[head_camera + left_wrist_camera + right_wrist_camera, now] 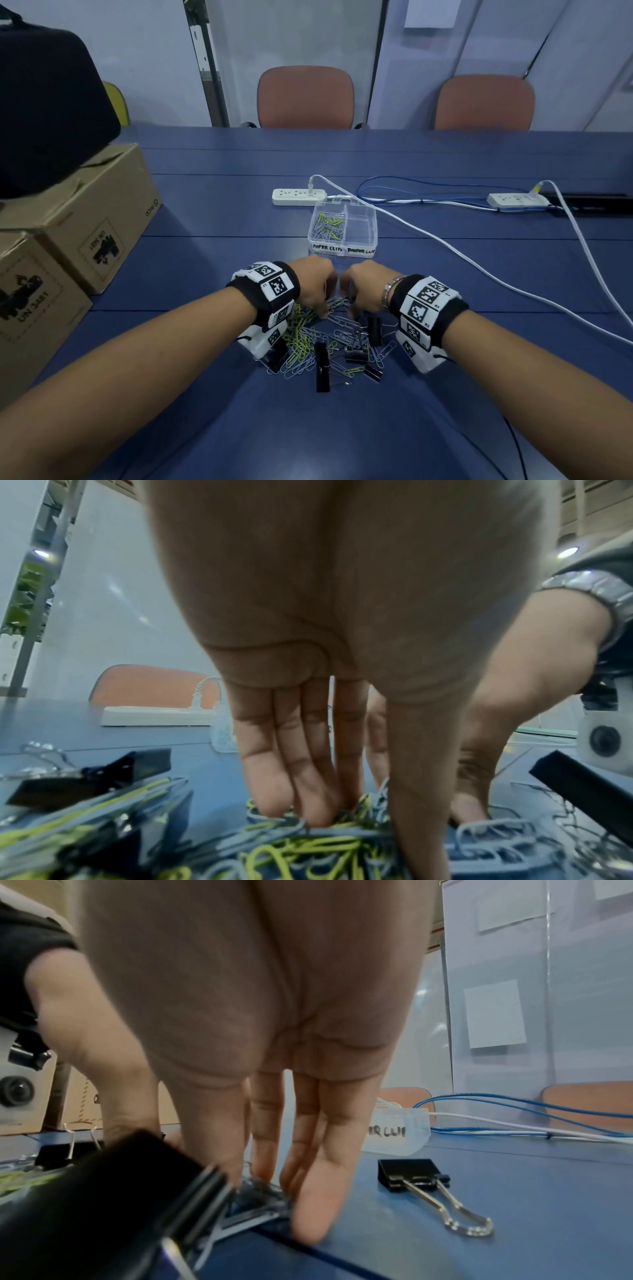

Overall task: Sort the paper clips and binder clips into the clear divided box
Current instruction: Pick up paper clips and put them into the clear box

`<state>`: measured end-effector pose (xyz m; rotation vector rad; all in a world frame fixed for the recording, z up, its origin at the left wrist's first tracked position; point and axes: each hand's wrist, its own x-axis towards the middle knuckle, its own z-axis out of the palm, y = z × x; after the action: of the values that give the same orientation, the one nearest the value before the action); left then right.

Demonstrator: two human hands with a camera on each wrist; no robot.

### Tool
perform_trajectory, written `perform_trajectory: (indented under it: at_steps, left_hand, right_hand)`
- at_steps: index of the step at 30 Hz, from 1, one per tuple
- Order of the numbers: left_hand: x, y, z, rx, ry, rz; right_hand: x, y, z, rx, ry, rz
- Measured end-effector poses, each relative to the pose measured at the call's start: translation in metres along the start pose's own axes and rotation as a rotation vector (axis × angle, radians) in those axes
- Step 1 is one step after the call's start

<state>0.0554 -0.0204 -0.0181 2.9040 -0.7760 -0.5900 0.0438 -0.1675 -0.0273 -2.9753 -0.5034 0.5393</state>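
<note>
Straight fingers (318,791) press wiry paper clips (301,339) beside boxy binder clips (374,330).

The right hand (274,1047) points its straight fingers (315,1199) down onto silver wire paper clips (260,1196) on the blue table (514,1218). A black binder clip with silver wire handles (414,1175) lies just beside it. Behind stands a clear plastic box corner with a handwritten label (397,1131).
</note>
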Motion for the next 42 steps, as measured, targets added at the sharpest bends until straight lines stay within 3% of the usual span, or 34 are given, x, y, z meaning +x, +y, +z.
perform_trajectory:
  at_steps: [15, 26, 42]
  left_hand:
    - [-0.003, -0.003, -0.003, 0.003, 0.048, 0.042]
    - [-0.005, -0.017, -0.023, -0.278, 0.107, 0.015]
    - [0.001, -0.04, -0.057, -0.695, 0.224, 0.009]
  right_hand:
    - [-0.004, 0.007, 0.0, 0.168, 0.012, 0.01]
    - [-0.004, 0.027, -0.005, 0.451, 0.001, 0.04]
    - [-0.007, 0.046, -0.01, 0.752, 0.097, 0.035]
